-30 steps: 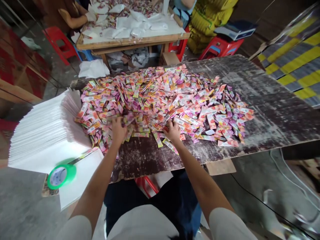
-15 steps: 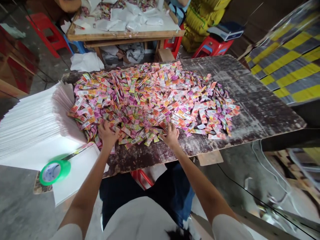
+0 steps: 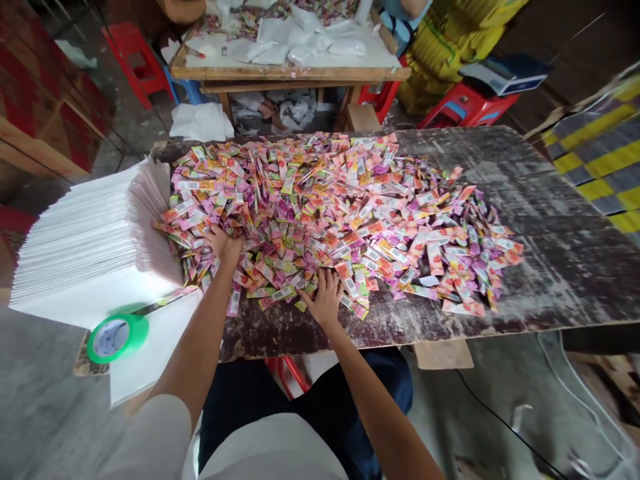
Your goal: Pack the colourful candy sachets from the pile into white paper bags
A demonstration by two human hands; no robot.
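A wide heap of small pink, orange and purple packets [image 3: 320, 207] covers much of a dark, worn table [image 3: 560, 247]. My left hand [image 3: 225, 245] rests on the heap's left part, fingers apart and partly among the packets. Near the front edge of the heap, my right hand [image 3: 326, 297] lies with spread fingers on the packets. Neither hand grips a packet that I can see. Left of the heap leans a thick stack of white sheets or bags [image 3: 85, 233]. A roll of green tape [image 3: 117, 338] lies on white material in front of the stack.
Behind stands another table [image 3: 300, 75] with white bags and more packets. A red stool [image 3: 137, 63] is at the back left. A scale [image 3: 505, 75] sits on a red stool at the back right, beside yellow sacks [image 3: 440, 53]. Yellow-and-grey wrapped goods [image 3: 605, 153] are at the right.
The view has shifted, so the table appears further right. My left hand has moved further up into the heap. My right hand has shifted left relative to the packets, its fingers more spread.
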